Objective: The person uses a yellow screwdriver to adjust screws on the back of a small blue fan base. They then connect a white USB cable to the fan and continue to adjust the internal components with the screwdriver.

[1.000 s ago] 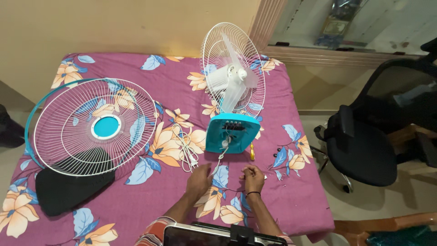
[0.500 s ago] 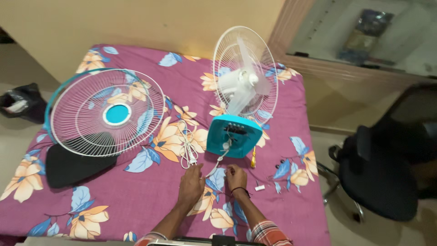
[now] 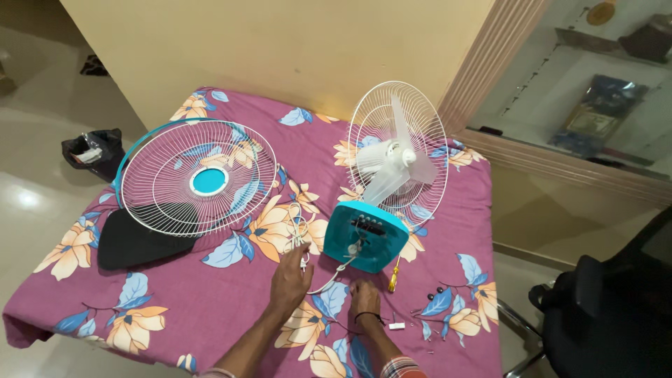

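Observation:
A table fan with a teal base (image 3: pixel 365 238) stands upright on the purple flowered cloth (image 3: pixel 210 301), its white blade and rear wire guard (image 3: pixel 399 157) bare at the front. The loose front wire guard with a teal hub (image 3: pixel 199 176) lies flat to the left. My left hand (image 3: pixel 290 278) rests on the cloth at the bundled white power cord (image 3: pixel 297 234), fingers apart. My right hand (image 3: pixel 365 299) lies flat on the cloth just below the base, holding nothing that I can see.
A yellow-handled screwdriver (image 3: pixel 394 274) lies right of the base, with small screws and a white part (image 3: pixel 397 325) near it. A black pad (image 3: pixel 133 241) lies under the loose guard. A black office chair (image 3: pixel 609 308) stands at the right, a black bag (image 3: pixel 94 150) on the floor left.
The view has shifted, putting the fan and table further right in frame. My left hand has moved up toward the cord bundle; my right hand stays below the base.

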